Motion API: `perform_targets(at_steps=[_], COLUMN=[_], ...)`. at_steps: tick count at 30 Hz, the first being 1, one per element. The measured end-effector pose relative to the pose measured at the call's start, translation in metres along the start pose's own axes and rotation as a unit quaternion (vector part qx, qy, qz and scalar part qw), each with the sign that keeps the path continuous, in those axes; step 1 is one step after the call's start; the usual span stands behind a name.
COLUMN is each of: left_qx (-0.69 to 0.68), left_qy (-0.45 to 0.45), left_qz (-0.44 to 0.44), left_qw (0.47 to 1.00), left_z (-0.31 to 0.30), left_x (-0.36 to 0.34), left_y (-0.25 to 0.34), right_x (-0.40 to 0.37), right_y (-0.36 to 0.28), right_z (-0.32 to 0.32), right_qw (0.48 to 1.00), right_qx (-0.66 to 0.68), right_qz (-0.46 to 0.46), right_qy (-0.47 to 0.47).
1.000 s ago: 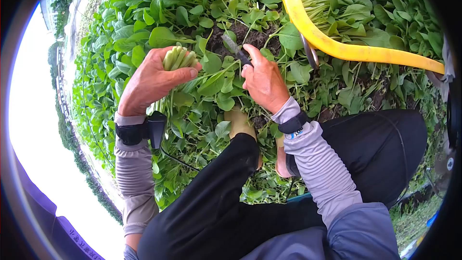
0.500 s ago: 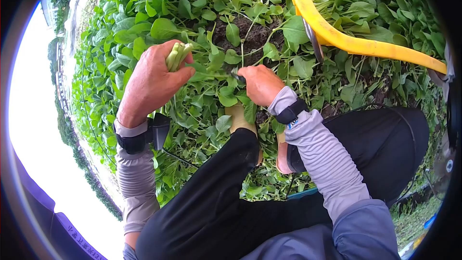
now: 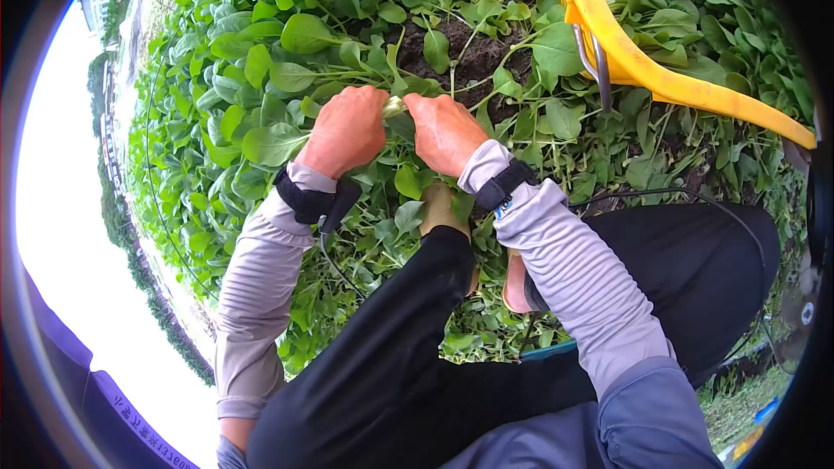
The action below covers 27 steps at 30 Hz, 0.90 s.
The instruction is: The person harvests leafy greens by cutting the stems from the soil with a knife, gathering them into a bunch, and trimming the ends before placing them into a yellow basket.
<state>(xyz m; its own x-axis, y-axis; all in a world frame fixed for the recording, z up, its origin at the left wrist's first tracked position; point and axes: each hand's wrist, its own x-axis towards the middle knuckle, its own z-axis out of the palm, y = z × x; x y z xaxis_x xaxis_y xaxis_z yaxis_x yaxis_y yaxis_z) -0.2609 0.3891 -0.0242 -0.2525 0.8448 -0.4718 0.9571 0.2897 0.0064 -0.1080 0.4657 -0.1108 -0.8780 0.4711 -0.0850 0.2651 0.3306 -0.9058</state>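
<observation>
My left hand (image 3: 347,128) is closed round a small bunch of leafy greens, whose pale stem ends (image 3: 393,107) poke out between the two hands. Beside it, my right hand (image 3: 447,132) has its fingers curled and its thumb side almost at those stems; whatever is inside it is hidden. Broad-leaved green plants (image 3: 304,35) grow densely ahead and to the left of my left hand. Bare dark soil (image 3: 478,56) shows just beyond my right hand.
A yellow plastic crate (image 3: 625,56) with a metal handle (image 3: 601,69) stands at the upper right, leafy greens (image 3: 678,9) beyond its rim. My bare foot (image 3: 437,208) rests among low greenery below my hands. A thin black cable (image 3: 695,195) runs over my right knee.
My left hand has moved right and turned over with the greens, and my right hand has come up slightly to meet it. A dark object showing at the right fingers earlier is now hidden.
</observation>
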Motion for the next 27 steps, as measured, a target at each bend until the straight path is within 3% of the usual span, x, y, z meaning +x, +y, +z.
perform_targets(at_steps=[3,9,15,17,19,21,22,25,27], left_qx=[0.047,0.032,-0.006,-0.067,-0.06,-0.046,-0.077,-0.062,-0.046], left_qy=[-0.028,0.01,0.062,0.059,0.082,0.044,-0.008,0.029,-0.021], left_qz=[-0.063,-0.066,-0.051,-0.067,-0.059,0.031,0.001,0.012,-0.031], left_qw=[0.997,0.997,0.997,0.994,0.993,0.997,0.997,0.998,0.998], left_z=[0.02,0.026,0.01,-0.009,-0.025,-0.034,-0.034,0.023,0.046], left_x=[0.012,0.01,0.0,-0.008,-0.019,-0.026,-0.026,-0.023,-0.012], left_y=[-0.005,-0.008,-0.007,0.001,0.013,0.018,0.027,0.018,0.014], right_x=[-0.004,-0.032,-0.066,-0.056,-0.054,-0.054,-0.052,-0.053,-0.058], right_y=[0.003,0.01,0.049,0.031,0.029,0.033,0.029,0.025,0.019], right_z=[0.009,0.013,-0.021,-0.049,-0.045,-0.023,-0.017,-0.001,-0.001], right_qw=[1.0,0.999,0.997,0.974,0.977,0.999,0.999,0.997,0.997], right_qx=[0.012,0.01,-0.017,0.006,0.011,0.003,0.013,0.042,0.047], right_qz=[0.02,0.035,0.062,0.133,0.115,-0.026,0.021,0.051,0.052], right_qy=[0.001,0.036,-0.042,-0.185,-0.18,-0.018,-0.04,-0.041,-0.034])
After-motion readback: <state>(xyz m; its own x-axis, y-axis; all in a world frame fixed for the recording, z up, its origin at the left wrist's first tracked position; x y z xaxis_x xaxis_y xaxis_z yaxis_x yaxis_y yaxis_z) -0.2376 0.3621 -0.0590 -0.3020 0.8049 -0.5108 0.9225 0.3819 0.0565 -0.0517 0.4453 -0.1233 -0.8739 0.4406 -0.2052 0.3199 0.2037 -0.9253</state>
